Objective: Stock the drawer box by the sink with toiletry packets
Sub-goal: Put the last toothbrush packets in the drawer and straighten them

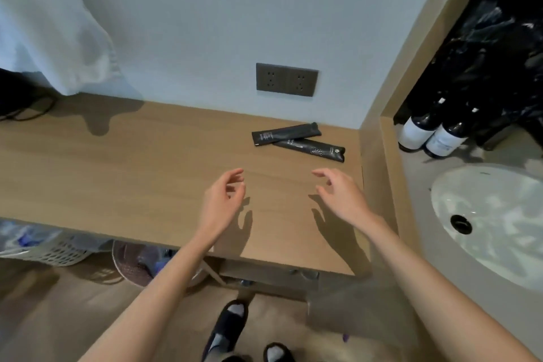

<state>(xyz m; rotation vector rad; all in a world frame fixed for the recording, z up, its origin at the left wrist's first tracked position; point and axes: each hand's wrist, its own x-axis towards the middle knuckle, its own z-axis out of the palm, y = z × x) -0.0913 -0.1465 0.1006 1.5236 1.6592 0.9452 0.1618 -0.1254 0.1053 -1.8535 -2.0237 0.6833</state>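
Two long black toiletry packets lie crossed on the wooden counter [117, 161] near the back wall: the upper packet [286, 133] and, partly under it, the lower packet [314, 150]. My left hand [224, 198] hovers over the counter in front of them, fingers apart and empty. My right hand [342, 194] hovers to the right of it, also open and empty, a short way below the lower packet. No drawer box is in view.
A white sink basin [493, 223] sits at the right beyond a wooden divider [379, 185]. Two dark bottles [432, 132] stand behind it. A dark wall socket [286, 79] is above the packets. A white towel [58, 38] hangs at left. Baskets [58, 253] sit under the counter.
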